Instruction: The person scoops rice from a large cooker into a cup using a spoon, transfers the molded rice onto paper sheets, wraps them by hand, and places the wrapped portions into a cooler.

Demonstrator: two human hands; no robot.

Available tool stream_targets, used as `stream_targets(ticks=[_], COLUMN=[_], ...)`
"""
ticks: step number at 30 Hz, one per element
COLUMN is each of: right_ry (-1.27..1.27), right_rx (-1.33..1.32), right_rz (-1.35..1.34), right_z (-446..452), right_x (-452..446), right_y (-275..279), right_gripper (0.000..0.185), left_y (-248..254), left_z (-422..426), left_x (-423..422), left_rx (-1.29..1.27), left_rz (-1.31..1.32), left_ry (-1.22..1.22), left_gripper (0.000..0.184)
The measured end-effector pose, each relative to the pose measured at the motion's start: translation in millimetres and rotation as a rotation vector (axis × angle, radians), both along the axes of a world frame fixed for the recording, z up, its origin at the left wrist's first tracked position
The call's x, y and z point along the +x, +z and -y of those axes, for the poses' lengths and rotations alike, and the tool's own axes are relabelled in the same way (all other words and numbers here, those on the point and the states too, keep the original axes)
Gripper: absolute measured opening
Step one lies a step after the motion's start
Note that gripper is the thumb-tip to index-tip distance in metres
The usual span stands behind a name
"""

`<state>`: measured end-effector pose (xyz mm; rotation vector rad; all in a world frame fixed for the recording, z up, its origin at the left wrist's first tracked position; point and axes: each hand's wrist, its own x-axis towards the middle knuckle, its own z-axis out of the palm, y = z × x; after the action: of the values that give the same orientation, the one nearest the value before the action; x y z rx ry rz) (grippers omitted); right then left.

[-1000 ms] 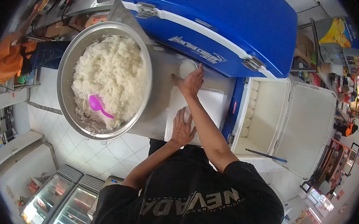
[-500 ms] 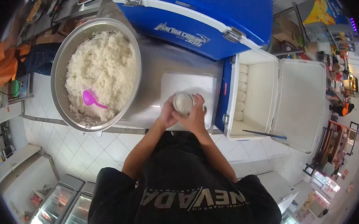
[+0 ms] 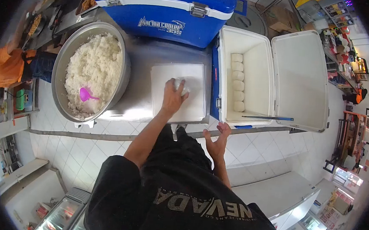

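Observation:
On the stack of white paper sheets (image 3: 164,73), my left hand (image 3: 175,98) reaches down with its fingers curled around a small clear bowl (image 3: 184,86). Its contents are hard to make out behind the fingers. My right hand (image 3: 217,141) is held in the air off the counter's front edge, fingers apart and nothing in it. Left of the paper stands a large metal basin (image 3: 125,74) heaped with white rice (image 3: 95,64), and a pink ladle (image 3: 85,94) lies on the rice.
Right of the paper, an open cooler (image 3: 259,84) holds a row of several white rounded packets (image 3: 237,76); a dark stick (image 3: 267,118) lies across its front rim. A closed blue cooler (image 3: 161,21) stands behind. At far left is another person (image 3: 8,66) in orange.
Both hands were together around the round bowl over the paper. Now my left hand is on it at the paper, and my right hand has let go and moved right, toward my body.

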<state>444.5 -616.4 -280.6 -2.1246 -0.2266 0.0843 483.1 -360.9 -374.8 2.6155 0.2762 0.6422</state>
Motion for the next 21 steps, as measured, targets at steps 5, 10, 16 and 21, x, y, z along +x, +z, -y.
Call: stream_targets(ticks=[5, 10, 16, 21], right_ry=[0.061, 0.319, 0.856, 1.148], right_rx=[0.091, 0.057, 0.069, -0.477], right_rz=[-0.164, -0.140, 0.149, 0.408], right_z=[7.0, -83.3, -288.1, -456.8], right_x=[4.2, 19.2, -6.4, -66.7], right_y=[-8.6, 30.4, 105.7, 88.1], right_gripper=[0.038, 0.014, 0.011, 0.015], left_y=[53.6, 82.9, 81.3, 75.3], left_z=[-11.0, -26.1, -69.9, -139.5], left_x=[-82.1, -187.9, -285.3, -367.5], left_rx=[-0.468, -1.358, -1.750, -1.902], left_rz=[-0.035, -0.033, 0.136, 0.293], left_ry=[0.373, 0.615, 0.697, 0.734], left_gripper=[0.063, 0.057, 0.059, 0.058])
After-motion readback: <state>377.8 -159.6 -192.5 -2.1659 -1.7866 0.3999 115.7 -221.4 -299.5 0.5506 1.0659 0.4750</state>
